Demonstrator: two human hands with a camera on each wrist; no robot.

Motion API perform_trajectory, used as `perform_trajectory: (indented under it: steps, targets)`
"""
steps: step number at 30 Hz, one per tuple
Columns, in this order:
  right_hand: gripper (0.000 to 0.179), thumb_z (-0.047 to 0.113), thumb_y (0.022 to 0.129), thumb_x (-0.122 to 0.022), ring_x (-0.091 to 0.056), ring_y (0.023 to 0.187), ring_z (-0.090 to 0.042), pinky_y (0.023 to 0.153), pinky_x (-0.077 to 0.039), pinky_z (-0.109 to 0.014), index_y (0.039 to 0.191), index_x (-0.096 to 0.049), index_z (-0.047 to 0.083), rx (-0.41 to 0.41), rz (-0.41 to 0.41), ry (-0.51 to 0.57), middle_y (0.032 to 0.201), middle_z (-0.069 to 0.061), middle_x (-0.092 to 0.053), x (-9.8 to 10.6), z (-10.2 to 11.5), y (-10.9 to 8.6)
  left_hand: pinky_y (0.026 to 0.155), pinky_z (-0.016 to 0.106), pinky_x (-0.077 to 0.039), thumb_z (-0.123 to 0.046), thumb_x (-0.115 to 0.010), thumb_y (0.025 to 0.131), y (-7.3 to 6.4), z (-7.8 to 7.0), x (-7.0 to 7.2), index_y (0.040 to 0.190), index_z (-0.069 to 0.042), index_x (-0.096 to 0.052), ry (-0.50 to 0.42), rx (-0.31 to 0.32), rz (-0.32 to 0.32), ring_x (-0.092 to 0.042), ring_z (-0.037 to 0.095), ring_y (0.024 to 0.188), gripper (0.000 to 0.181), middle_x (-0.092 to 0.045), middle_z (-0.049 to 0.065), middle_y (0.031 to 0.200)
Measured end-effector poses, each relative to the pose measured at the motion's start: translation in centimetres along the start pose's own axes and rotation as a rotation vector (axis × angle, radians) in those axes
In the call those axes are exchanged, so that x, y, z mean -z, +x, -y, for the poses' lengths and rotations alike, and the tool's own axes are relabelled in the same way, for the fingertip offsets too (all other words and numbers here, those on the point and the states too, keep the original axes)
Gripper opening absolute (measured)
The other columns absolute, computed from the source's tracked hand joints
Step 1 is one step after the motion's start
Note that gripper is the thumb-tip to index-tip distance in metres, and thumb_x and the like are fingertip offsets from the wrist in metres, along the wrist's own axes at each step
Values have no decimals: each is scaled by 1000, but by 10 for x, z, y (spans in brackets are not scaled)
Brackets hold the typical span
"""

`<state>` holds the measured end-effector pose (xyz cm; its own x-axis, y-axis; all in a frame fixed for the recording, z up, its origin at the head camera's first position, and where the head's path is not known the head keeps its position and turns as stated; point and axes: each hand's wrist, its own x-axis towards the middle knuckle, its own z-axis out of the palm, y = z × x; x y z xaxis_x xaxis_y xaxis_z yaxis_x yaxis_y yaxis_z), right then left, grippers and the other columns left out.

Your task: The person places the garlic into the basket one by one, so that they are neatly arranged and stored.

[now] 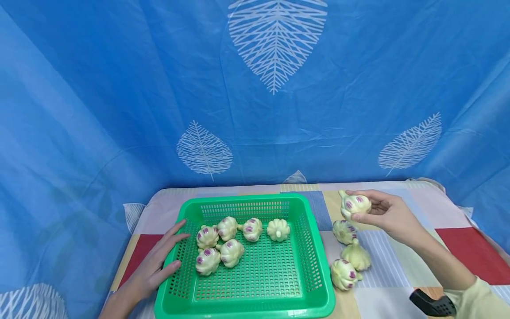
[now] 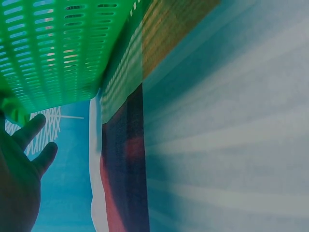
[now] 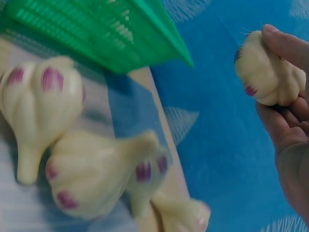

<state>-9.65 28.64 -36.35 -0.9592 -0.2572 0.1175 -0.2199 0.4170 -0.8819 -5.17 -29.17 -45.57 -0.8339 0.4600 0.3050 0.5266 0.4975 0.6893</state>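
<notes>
My right hand (image 1: 392, 217) pinches a garlic bulb (image 1: 356, 205) between thumb and fingers, raised over the right part of the table. Below it, several more garlic bulbs (image 1: 356, 255) lie in a cluster on the cloth, pale with purple patches; the right wrist view shows them up close. A green plastic basket (image 1: 320, 252) stands to their left, with several garlic bulbs (image 1: 231, 252) grouped in its left and back part. At the basket's left rim is my left hand (image 1: 153, 266), its fingers spread and reaching over the edge. The held bulb (image 3: 265, 72) also shows in the right wrist view.
A patchwork tablecloth (image 1: 382, 261) covers the table. Blue curtain (image 1: 279, 133) with white leaf prints hangs behind and on both sides. A black band (image 1: 432, 303) sits near the right sleeve (image 1: 474, 299).
</notes>
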Motion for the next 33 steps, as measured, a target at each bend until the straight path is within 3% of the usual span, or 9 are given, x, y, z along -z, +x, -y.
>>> perform_trajectory:
  steps: [10, 16, 24, 29, 33]
  targets:
    - [47, 1, 86, -78, -71, 95, -20, 73, -58, -32, 131, -64, 0, 128, 171, 67, 122, -4, -68, -25, 31, 21, 111, 19, -20, -9, -59, 91, 0, -3, 0, 148, -10, -47, 47, 30, 9, -22, 14, 149, 58, -22, 5, 166]
    - [50, 12, 84, -83, -72, 96, -23, 76, -58, -36, 131, -66, 9, 129, 330, 51, 123, -7, -68, -51, 45, 35, 110, 16, -18, -9, -59, 92, 0, -4, 1, 148, -10, -47, 39, 29, 7, -21, 14, 150, 58, -22, 4, 166]
    - [51, 27, 83, -85, -70, 101, -16, 87, -56, -37, 129, -67, 13, 154, 507, 13, 128, 2, -67, -90, 59, 47, 110, 13, -15, -8, -58, 92, 1, -3, 1, 148, -8, -46, 23, 18, 10, -20, 14, 150, 58, -21, 8, 166]
    - [52, 30, 83, -85, -69, 90, -9, 81, -56, -30, 128, -68, 10, 228, 607, -54, 113, 6, -70, -115, 63, 56, 110, 14, -15, -9, -58, 92, 1, -2, 2, 149, -9, -46, 29, 21, 14, -20, 14, 150, 58, -21, 7, 166]
    - [46, 31, 80, -86, -51, 67, 0, 61, -43, -20, 120, -72, 12, 292, 672, -172, 86, 11, -64, -137, 64, 63, 110, 12, -15, -8, -58, 92, 1, -2, 1, 149, -8, -46, 17, 16, 12, -20, 15, 150, 58, -21, 9, 166]
